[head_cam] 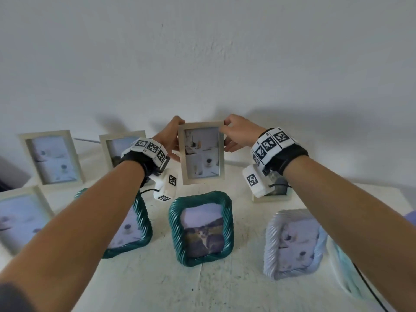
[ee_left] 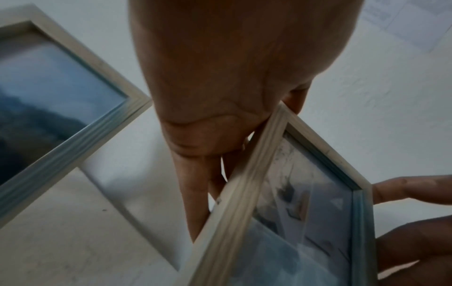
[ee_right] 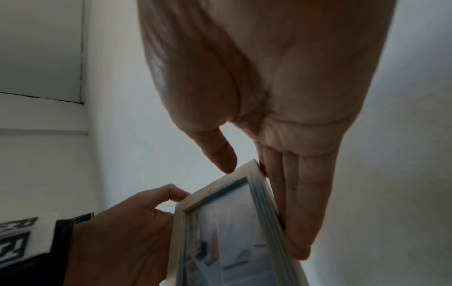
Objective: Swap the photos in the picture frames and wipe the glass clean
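A light wooden picture frame (head_cam: 201,152) with a pale photo is held upright in the air near the wall, its glass facing me. My left hand (head_cam: 172,138) grips its left edge, with the fingers behind it. My right hand (head_cam: 236,134) pinches the upper right corner, thumb on the rim and fingers along the back. The left wrist view shows the frame (ee_left: 244,203) edge-on beside my left hand (ee_left: 208,135). In the right wrist view my right hand (ee_right: 281,154) and my left hand (ee_right: 122,232) both hold the frame (ee_right: 220,222).
Several frames stand on the white table (head_cam: 225,284): white ones at the back left (head_cam: 53,157) and front left (head_cam: 20,217), two teal ones (head_cam: 132,230) (head_cam: 201,228), the middle one with a cat photo, and a pale twisted one (head_cam: 295,242) at the right. A white wall rises behind.
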The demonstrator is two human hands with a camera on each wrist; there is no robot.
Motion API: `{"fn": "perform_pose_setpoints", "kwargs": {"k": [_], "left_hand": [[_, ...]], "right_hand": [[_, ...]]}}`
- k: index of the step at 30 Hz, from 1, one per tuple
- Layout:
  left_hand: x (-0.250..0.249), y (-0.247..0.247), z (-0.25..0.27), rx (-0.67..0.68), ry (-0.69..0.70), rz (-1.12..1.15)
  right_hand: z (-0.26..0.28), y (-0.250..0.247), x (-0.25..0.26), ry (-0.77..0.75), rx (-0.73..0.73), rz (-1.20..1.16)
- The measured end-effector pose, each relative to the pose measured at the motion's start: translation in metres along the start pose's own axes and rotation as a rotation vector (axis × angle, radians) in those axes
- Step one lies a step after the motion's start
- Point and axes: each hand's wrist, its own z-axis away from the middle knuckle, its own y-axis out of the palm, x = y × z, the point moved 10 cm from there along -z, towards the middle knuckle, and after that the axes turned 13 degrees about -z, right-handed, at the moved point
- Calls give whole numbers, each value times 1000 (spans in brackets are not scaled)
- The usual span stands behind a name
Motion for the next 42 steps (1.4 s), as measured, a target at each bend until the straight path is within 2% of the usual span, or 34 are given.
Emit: {"fn": "perform_pose_setpoints", "kwargs": {"k": [6, 19, 24, 30, 33, 38, 40, 42], "left_hand": [[24, 14, -24, 57, -79, 33], [54, 33, -29, 131, -137, 93], [53, 26, -26, 91, -123, 69], [42, 10, -15, -7, -106, -87], [15, -6, -10, -110, -12, -100], [-63, -37, 13, -483, 254, -391], [-95, -23, 27, -530, 358, -516], [-120, 4, 32, -479, 448, -563]], "right_hand": [[-14, 11, -28, 101, 43, 32], [-13, 23, -51, 158, 88, 84], [-10, 26, -53, 168, 96, 103], [-10, 20, -50, 142, 84, 142], [-10, 9, -42, 111, 60, 135], [0, -36, -15, 30, -48, 65], [9, -64, -8, 1, -127, 39], [18, -94, -10, -19, -212, 23]]}}
